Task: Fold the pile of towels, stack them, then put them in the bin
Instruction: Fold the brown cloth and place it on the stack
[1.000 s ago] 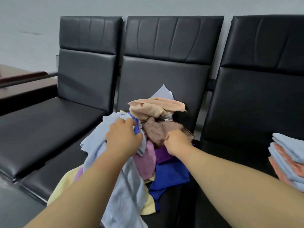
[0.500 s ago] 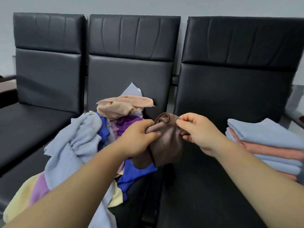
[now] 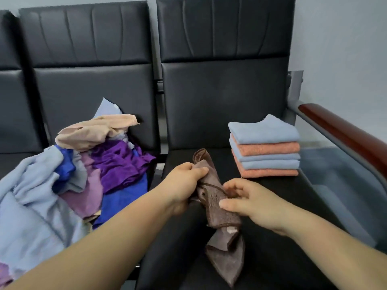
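Curled fingers of the left hand grip the upper end of a crumpled brown towel, while the right hand pinches its middle between thumb and fingers. The towel hangs above the right seat; the folded stack sits far right, and the unfolded pile lies left.

Five folded towels, one brown towel, three chairs.

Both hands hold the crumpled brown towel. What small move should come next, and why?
Probably draw the hands apart to spread the brown towel flat on the seat: the left hand and right hand grip it bunched and twisted, so it cannot yet be folded.
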Tool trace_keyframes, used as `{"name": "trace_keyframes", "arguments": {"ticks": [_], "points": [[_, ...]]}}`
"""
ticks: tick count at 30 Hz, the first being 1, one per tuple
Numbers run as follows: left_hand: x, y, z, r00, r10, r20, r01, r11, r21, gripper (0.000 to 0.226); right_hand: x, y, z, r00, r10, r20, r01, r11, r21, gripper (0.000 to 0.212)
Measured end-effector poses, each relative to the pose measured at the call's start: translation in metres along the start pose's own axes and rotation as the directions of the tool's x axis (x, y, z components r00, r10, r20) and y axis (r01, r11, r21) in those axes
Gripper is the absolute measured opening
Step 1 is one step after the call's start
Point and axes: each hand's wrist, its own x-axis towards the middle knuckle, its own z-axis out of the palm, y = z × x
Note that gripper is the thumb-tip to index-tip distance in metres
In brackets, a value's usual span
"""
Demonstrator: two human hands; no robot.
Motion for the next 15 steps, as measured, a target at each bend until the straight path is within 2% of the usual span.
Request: {"name": "trace_keyframes", "arguments": {"ticks": [2,6,8,10,11,15], "points": [[0.003,-0.008,0.01,0.999,0.007,-0.036,-0.006,1.0,0.025,0.018,0.001,0.01,0.001,0.999,-0.002,-0.051,-0.001,0.999,-0.05,0.038],[0.006,-0.014,0.014,0.991,0.121,-0.065,-0.12,0.993,0.008,0.032,0.004,0.013,0.002,0.998,-0.027,-0.059,0.025,0.999,-0.038,0.005],[0.014,-0.015,0.007,0.973,0.231,0.003,-0.23,0.968,0.098,0.028,0.008,0.014,-0.002,0.999,-0.023,-0.04,0.024,0.999,0.023,0.004],[0.016,-0.012,-0.004,0.946,0.3,0.121,-0.321,0.916,0.242,0.009,0.013,0.014,-0.006,1.0,0.012,-0.026,-0.009,0.994,0.11,0.009],[0.016,-0.011,-0.009,0.939,0.294,0.178,-0.334,0.903,0.269,0.005,0.017,0.014,-0.009,0.999,0.023,-0.024,-0.019,0.987,0.157,0.01],[0.017,-0.003,-0.028,0.928,0.14,0.344,-0.259,0.908,0.329,0.029,0.021,0.012,-0.018,0.999,0.014,-0.043,-0.002,0.965,0.26,0.006]]}}
